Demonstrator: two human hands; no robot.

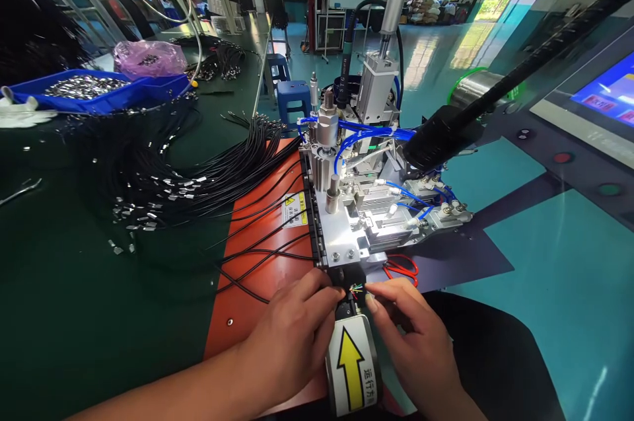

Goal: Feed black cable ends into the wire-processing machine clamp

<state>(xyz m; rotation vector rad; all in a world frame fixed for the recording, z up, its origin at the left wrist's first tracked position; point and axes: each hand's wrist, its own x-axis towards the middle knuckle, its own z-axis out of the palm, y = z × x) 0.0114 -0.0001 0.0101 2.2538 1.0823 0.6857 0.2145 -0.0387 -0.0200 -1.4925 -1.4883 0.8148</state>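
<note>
My left hand point(302, 322) is closed at the front of the metal machine point(341, 209), its thumb and forefinger pinching the end of a black cable. Thin coloured wires point(356, 289) fan out just past those fingertips, red, green, yellow and white among them. On the other side, my right hand point(421, 332) has its thumb and forefinger drawn together at the wire tips. What lies between these right fingertips is too small to make out. Below the wires is a white plate point(351, 368) with a yellow arrow.
Several black cables point(247, 170) cross the orange board point(277, 262) into the machine's left side. A blue tray point(84, 87) of small metal parts stands on the dark green table point(64, 289). A black flexible arm point(440, 137) reaches in from the right, near a control panel point(584, 150).
</note>
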